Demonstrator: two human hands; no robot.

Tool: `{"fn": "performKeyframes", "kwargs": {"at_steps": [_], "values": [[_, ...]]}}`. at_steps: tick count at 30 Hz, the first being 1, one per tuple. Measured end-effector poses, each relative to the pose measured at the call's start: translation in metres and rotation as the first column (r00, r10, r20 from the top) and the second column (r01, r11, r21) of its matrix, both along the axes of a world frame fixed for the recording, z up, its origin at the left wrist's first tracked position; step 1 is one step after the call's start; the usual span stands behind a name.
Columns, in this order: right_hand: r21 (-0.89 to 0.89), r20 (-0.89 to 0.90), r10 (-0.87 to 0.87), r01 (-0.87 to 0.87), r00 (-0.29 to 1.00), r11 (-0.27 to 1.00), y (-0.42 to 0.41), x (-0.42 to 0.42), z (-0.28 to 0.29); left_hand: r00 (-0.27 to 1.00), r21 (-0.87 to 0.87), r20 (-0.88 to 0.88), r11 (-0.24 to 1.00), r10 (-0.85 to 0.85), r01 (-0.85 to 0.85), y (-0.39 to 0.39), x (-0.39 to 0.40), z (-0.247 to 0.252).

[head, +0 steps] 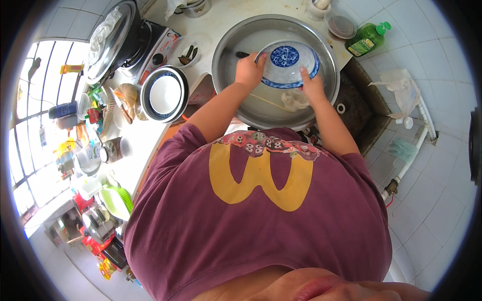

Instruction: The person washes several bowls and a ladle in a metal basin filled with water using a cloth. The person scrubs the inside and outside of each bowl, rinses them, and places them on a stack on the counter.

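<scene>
A blue-and-white patterned plate [278, 73] is held tilted over a wide metal basin [220, 81] of cloudy water. My left hand [249, 71] grips the plate's left edge, thumb on its upper face. On the lower right rim, my right hand [313, 86] has its thumb over the face, with the other fingers mostly hidden beneath. A pale crumpled cloth or bag [295, 99] lies in the water just left of my right wrist. Near it is a thin light stick, perhaps a chopstick [269, 102]. The dark end of a utensil [241, 55] shows beside my left hand.
Left of the basin are stacked bowls [165, 94] and a plastic container [184, 52] with dark green pieces. A gas stove [158, 56] carries a large lidded pot [113, 41]. At right are a green soap bottle [365, 39] and a dark sink [357, 101].
</scene>
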State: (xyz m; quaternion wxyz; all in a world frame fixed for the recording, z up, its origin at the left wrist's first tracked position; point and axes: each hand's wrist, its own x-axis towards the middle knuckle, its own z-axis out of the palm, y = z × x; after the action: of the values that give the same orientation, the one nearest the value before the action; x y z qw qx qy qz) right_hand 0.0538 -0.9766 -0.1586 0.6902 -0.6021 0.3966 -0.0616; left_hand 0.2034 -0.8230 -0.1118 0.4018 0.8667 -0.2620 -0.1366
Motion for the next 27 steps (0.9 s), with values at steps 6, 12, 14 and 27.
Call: {"fn": "performKeyframes", "kwargs": {"at_steps": [6, 12, 14, 27], "values": [[0.452, 0.259, -0.25, 0.111, 0.933, 0.885, 0.077, 0.025, -0.002, 0.759, -0.302, -0.616, 0.827, 0.211, -0.475, -0.017, -0.04, -0.029], [0.037, 0.289, -0.031, 0.021, 0.957, 0.999, 0.066, 0.011, 0.006, 0.613, -0.295, -0.783, 0.805, 0.106, -0.516, -0.001, -0.045, -0.026], [-0.232, 0.256, -0.03, 0.091, 0.966, 0.968, 0.057, 0.008, 0.006, 0.616, -0.276, -0.779, 0.816, 0.119, -0.507, 0.003, -0.045, -0.022], [-0.676, 0.101, -0.149, 0.178, 0.984, 0.715, 0.026, 0.012, 0.007, 0.706, -0.233, -0.685, 0.863, 0.181, -0.448, 0.003, -0.053, 0.016]]}}
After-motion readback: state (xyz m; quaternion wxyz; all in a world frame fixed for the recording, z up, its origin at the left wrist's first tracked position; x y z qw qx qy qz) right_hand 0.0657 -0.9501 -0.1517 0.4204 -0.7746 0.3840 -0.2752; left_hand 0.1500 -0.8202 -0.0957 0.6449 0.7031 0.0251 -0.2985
